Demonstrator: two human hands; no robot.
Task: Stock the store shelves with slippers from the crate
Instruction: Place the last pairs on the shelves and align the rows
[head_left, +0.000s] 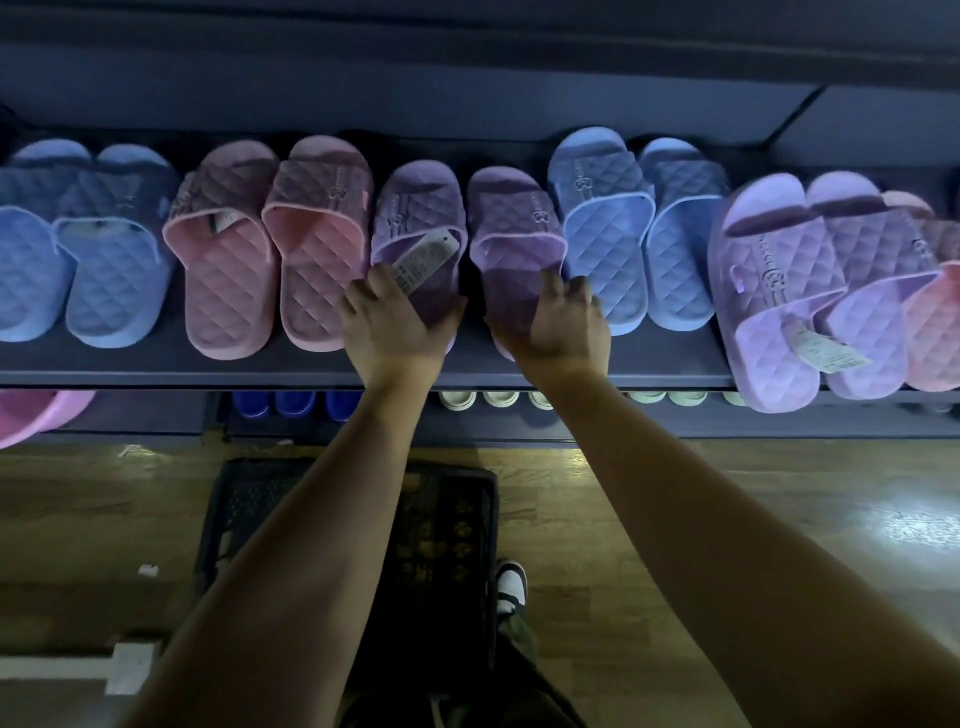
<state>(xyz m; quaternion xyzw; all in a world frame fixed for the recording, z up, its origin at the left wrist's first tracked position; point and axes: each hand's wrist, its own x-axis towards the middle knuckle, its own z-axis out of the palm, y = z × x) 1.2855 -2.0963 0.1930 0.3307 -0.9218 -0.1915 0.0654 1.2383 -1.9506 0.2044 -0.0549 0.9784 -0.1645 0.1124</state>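
As purple quilted rubber slippers (415, 208) lie front-to-back on dark shelf (156, 370), toes rearward: left hand (397, 325), right hand (561, 325) fingers each grip one heel.

Shelf (156, 371) packed; narrow gap between left purple slipper (415, 208), right purple slipper (514, 218); front strip bare; crate (457, 545) underfoot.

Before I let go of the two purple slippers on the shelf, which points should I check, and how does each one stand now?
Left hand grips left purple quilted slipper: ok.
Right hand grips right purple quilted slipper: ok.
Heels fully on dark shelf: cannot tell, hands cover them.
Pair touching side by side: not ok, a gap shows.
White paper tag tucked away: not ok, it lies on the left footbed.
Black plastic crate on floor emptied: cannot tell, arms hide it.
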